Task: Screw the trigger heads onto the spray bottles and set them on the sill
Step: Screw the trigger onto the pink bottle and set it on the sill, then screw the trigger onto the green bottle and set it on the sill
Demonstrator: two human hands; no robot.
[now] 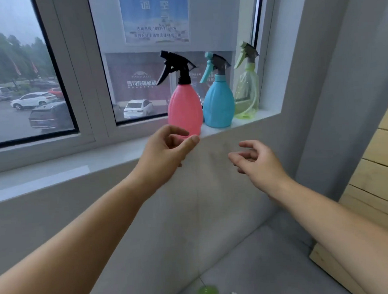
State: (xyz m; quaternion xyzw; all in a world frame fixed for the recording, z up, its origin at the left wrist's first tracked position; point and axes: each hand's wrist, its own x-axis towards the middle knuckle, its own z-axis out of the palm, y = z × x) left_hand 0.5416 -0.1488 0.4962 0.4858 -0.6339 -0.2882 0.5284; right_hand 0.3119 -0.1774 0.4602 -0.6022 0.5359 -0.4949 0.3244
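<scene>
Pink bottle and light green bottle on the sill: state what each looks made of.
Pink bottle: apparently opaque plastic, matte, with molded vertical ribs and a black plastic trigger head. Light green bottle: likely thin translucent plastic, glossy; the window frame shows through it.

Two bare forearms come in from the near edge, one from the lower left and one from the lower right. No sleeve shows on either arm up to the frame's border. The left hand [166, 148] wears no glove, ring, watch or band at the wrist. The right hand [260, 160] is likewise ungloved and unadorned. The fingers [189, 142] carry short, plain nails with no polish.
</scene>
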